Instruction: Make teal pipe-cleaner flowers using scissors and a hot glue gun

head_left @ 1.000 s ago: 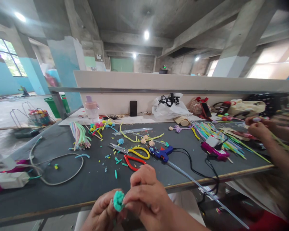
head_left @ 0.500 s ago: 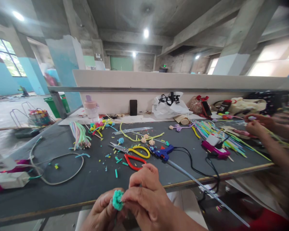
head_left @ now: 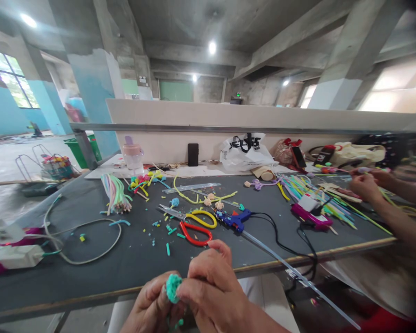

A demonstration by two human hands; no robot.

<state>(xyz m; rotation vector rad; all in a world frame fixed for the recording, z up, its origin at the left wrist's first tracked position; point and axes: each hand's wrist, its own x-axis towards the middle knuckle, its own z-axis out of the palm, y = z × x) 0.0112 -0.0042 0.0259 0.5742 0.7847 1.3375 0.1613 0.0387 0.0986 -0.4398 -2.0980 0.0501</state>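
Note:
A small teal fuzzy flower-like ball [head_left: 174, 287] sits between my two hands, just off the table's front edge. My left hand [head_left: 149, 300] pinches it from the left. The thumb and fingertips of my right hand [head_left: 215, 291] press on its right side, and both hands are closed. Below it, a bit of teal stem shows between the hands, partly hidden by fingers. Beyond my right hand lie scissors [head_left: 197, 226] with one yellow and one red handle. A blue glue gun [head_left: 236, 219] rests to their right, with a long clear glue stick [head_left: 280, 256] sticking out behind.
Teal and yellow clippings [head_left: 168, 249] are scattered on the dark table [head_left: 131, 259]. A bundle of pastel pipe cleaners [head_left: 116, 196] lies at left, near a looped white cable [head_left: 119, 236]. A power strip [head_left: 312, 217] is at right, and a co-worker's hands [head_left: 365, 185] are beyond it.
The teal ball has turned and shifted slightly right in my fingers, and more teal stem shows below it. The co-worker's hands have moved slightly left.

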